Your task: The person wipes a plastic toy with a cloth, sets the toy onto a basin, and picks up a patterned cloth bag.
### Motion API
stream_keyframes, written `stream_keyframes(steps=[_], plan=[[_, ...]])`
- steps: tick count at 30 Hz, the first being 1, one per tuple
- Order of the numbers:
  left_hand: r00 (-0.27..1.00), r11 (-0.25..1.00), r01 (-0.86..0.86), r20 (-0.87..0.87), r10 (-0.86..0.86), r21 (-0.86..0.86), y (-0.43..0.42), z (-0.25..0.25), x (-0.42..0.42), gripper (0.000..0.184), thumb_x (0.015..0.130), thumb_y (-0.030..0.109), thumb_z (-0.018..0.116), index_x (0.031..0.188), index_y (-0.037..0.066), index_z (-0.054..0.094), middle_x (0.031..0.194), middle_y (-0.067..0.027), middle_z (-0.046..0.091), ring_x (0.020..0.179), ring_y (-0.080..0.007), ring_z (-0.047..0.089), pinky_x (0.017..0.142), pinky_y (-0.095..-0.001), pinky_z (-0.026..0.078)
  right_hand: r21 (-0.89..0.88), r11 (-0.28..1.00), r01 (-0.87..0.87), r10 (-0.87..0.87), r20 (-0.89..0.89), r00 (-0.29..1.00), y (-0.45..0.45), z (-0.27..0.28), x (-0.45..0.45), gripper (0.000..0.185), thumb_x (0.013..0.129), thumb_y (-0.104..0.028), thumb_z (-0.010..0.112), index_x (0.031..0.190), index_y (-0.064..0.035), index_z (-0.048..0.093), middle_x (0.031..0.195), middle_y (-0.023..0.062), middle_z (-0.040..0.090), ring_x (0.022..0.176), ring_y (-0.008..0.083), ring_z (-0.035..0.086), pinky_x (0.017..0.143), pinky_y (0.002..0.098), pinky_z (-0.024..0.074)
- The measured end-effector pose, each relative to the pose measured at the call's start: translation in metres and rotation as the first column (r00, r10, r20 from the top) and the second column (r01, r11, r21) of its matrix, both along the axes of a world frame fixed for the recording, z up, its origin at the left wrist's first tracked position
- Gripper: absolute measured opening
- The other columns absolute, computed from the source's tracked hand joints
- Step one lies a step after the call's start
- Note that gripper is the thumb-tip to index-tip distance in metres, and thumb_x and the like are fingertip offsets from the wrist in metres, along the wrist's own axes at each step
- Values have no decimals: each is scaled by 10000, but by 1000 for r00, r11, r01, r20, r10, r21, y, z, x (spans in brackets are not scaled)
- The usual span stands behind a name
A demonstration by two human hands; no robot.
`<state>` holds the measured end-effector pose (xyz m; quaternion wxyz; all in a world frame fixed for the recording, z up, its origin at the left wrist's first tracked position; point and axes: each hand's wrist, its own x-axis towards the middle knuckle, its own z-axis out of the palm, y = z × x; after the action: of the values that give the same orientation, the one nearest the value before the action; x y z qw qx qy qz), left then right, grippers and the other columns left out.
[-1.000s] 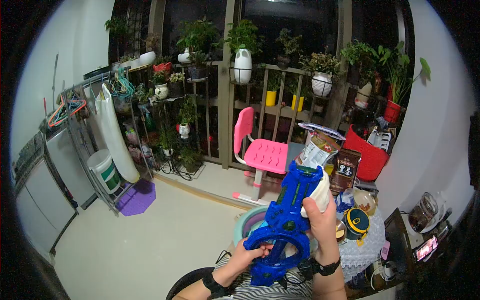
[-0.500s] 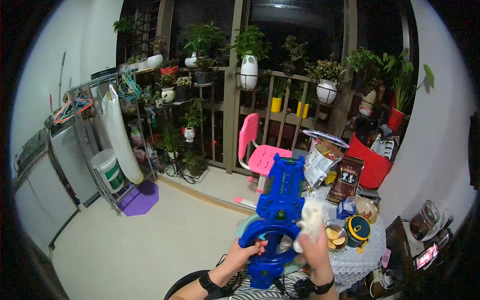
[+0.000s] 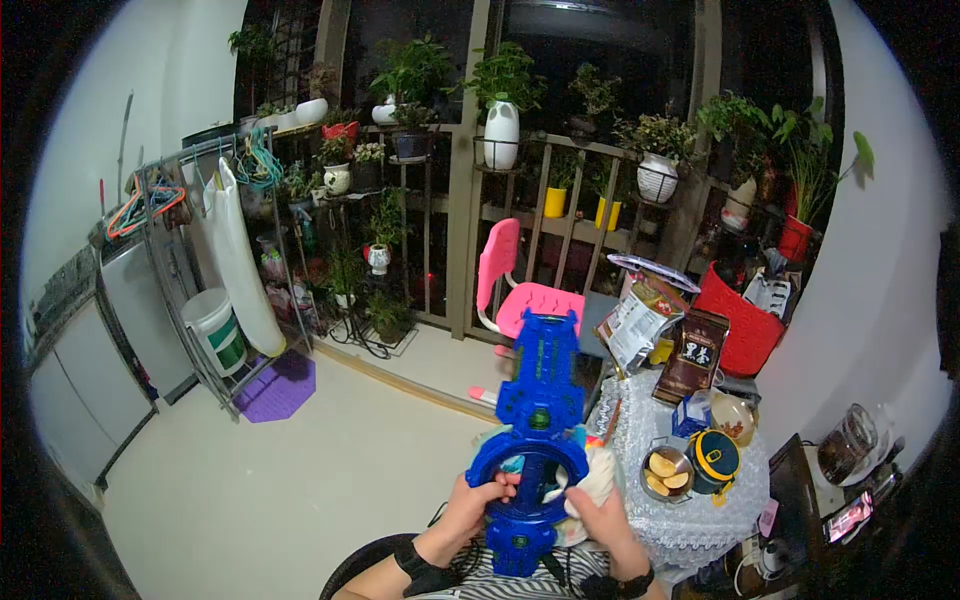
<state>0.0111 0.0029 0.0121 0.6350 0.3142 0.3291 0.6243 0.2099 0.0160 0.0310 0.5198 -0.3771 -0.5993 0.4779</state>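
A long blue plastic frame (image 3: 541, 390) with a round open ring near its lower end stands over my lap. My left hand (image 3: 468, 510) is closed around the left side of the ring, with fingertips showing inside the opening. On the opposite side, my right hand (image 3: 606, 518) pinches a crumpled white cloth (image 3: 598, 472) against the ring's right edge. Some of the cloth shows through the opening. Part of the right fingers is hidden behind cloth and ring.
Right of me, a lace-covered table (image 3: 640, 500) carries a bowl of cut fruit (image 3: 668, 472), a dark lidded container (image 3: 715, 460), a brown packet (image 3: 693, 355) and a red basket (image 3: 740, 320). Ahead are a pink chair (image 3: 500, 265) and plant railing. A drying rack (image 3: 170, 270) stands left.
The blue frame has shifted slightly left and stands more upright. My right hand with the white cloth has moved down and left, from beside the frame to the ring's edge.
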Motion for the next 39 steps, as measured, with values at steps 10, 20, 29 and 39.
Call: stream_keyframes(steps=[10,20,29,39], plan=[[993,997,-81,87,82,-13,12,-9,-20,90,702,-27,575,744,30,520,865,-132,618,678,-150,563,621,-257,457,-185,983,-8,17,49,999,10,-15,4,329,845,-140,560,1129,11,488,1027,76,571,939,147,535,829,292,420],[969,998,51,-242,-39,41,-9,27,15,54,762,-7,548,816,-6,559,862,-74,621,752,-106,568,706,-248,456,541,834,111,-230,157,960,17,149,-26,556,755,-279,668,1212,-46,453,1167,150,499,1074,247,466,947,370,331],[957,981,169,-254,-139,98,-14,13,19,89,784,55,590,856,4,576,901,-78,621,770,-116,568,760,-278,461,840,525,135,-724,358,590,13,144,-50,710,590,-177,686,1255,-117,445,1395,260,155,1270,475,139,1033,517,186],[953,982,-94,-272,136,161,0,-1,4,328,722,60,670,1040,18,599,1009,-56,617,894,-115,563,808,-268,448,702,678,-220,-487,652,581,-22,34,-42,595,585,-49,560,1170,-2,460,1332,281,299,1238,456,273,1020,516,218]])
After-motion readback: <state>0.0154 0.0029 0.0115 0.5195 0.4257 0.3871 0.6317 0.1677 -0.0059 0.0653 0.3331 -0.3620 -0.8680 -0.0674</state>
